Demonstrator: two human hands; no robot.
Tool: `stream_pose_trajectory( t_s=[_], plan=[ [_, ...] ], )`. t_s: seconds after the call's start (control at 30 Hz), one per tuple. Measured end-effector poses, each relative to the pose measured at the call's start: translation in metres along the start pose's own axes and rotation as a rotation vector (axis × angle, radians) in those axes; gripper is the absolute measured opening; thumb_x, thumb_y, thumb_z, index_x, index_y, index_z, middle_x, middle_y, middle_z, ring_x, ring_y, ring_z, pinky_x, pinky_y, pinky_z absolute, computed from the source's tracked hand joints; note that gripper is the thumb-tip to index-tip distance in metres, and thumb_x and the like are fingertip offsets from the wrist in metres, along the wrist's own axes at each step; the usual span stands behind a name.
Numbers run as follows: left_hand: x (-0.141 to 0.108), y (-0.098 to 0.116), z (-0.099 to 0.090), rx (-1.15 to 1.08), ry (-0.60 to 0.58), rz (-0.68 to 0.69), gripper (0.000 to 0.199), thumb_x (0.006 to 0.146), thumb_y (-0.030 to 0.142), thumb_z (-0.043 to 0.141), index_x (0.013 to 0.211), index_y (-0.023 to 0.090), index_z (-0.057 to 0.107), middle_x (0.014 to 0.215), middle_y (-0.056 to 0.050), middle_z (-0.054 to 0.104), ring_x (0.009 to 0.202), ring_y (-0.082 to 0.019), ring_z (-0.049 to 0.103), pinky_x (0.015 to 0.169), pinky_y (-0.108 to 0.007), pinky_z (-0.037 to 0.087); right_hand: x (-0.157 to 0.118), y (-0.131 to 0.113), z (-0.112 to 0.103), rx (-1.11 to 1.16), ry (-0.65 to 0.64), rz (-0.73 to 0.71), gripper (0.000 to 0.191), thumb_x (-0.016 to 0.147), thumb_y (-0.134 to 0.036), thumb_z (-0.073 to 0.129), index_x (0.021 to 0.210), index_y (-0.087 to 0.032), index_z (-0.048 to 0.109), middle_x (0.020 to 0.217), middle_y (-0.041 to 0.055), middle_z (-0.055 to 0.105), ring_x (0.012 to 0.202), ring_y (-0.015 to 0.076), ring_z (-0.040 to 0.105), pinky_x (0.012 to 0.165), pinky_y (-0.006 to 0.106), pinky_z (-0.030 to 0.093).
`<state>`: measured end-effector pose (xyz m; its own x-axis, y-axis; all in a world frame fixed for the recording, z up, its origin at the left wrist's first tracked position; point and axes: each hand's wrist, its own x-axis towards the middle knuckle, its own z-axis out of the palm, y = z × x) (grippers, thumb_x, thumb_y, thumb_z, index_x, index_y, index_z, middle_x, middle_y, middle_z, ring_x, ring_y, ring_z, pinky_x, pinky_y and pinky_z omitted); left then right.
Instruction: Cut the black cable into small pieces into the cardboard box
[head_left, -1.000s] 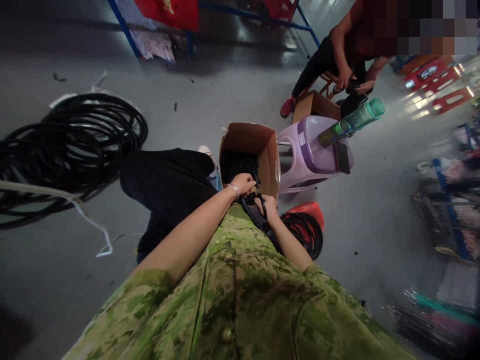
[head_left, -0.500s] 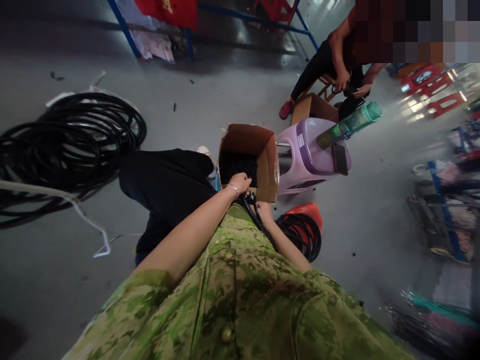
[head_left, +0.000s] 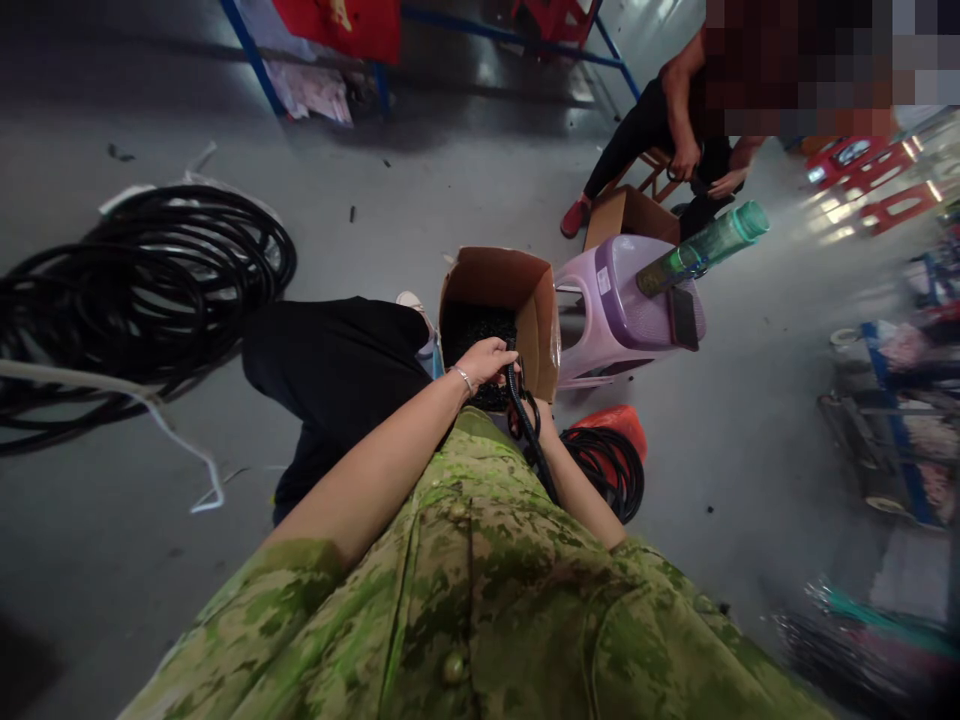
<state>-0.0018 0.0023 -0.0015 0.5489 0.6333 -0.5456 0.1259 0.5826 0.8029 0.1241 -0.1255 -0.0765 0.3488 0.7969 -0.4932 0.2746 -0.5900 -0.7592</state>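
Over the near edge of an open cardboard box point(head_left: 536, 325), my left hand point(head_left: 486, 362) is closed, its thumb and fingers pinching a black ribbed tube point(head_left: 529, 432). The tube runs down past my right wrist toward my lap. My right hand point(head_left: 541, 418) is closed around a pair of scissors point(head_left: 516, 420); their black handle loops show, while the blades are hard to make out. Small black cut pieces point(head_left: 487, 322) lie in the bottom of the box.
A purple stool point(head_left: 619, 310) right of the box bears a green bottle point(head_left: 697, 255) and a dark phone point(head_left: 682, 318). Coiled black tubing point(head_left: 611, 465) lies by a red bag; a larger coil point(head_left: 172, 280) is at left. A seated person point(head_left: 679, 110) works beyond.
My left hand has moved slightly right with the tube's end, which now stands higher. The scissors' handle loops have come into clearer view at my right hand.
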Motion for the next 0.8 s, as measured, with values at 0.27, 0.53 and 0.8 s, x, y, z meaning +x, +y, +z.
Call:
stream_pose_trajectory(
  t_s=[0.27, 0.53, 0.8],
  plan=[
    [0.001, 0.0, -0.002, -0.006, 0.067, 0.027, 0.025, 0.081, 0.019, 0.066, 0.074, 0.017, 0.042, 0.07, -0.001, 0.067, 0.058, -0.007, 0.059, 0.055, -0.018, 0.047, -0.008, -0.017, -0.007, 0.333, -0.084, -0.055, 0.053, 0.078, -0.066, 0.049, 0.077, -0.015, 0.062, 0.053, 0.0022, 0.059, 0.044, 0.0135, 0.056, 0.044, 0.024, 0.045],
    [0.005, -0.004, -0.004, 0.043, 0.097, 0.115, 0.027, 0.072, 0.026, 0.073, 0.076, 0.017, 0.047, 0.061, 0.006, 0.055, 0.055, -0.007, 0.053, 0.049, -0.016, 0.042, -0.015, -0.026, -0.018, 0.443, -0.167, -0.105, 0.039, 0.065, -0.051, 0.075, 0.071, -0.015, 0.06, 0.054, 0.0006, 0.06, 0.045, 0.0126, 0.056, 0.046, 0.024, 0.047],
    [0.007, -0.008, -0.005, -0.01, -0.007, 0.193, 0.035, 0.063, 0.032, 0.078, 0.085, 0.017, 0.055, 0.066, 0.005, 0.056, 0.059, -0.008, 0.054, 0.052, -0.018, 0.042, -0.018, -0.026, -0.009, 0.562, -0.097, -0.059, 0.034, 0.061, -0.04, 0.081, 0.064, -0.017, 0.056, 0.051, -0.0006, 0.059, 0.041, 0.0109, 0.053, 0.04, 0.022, 0.044]
  ],
)
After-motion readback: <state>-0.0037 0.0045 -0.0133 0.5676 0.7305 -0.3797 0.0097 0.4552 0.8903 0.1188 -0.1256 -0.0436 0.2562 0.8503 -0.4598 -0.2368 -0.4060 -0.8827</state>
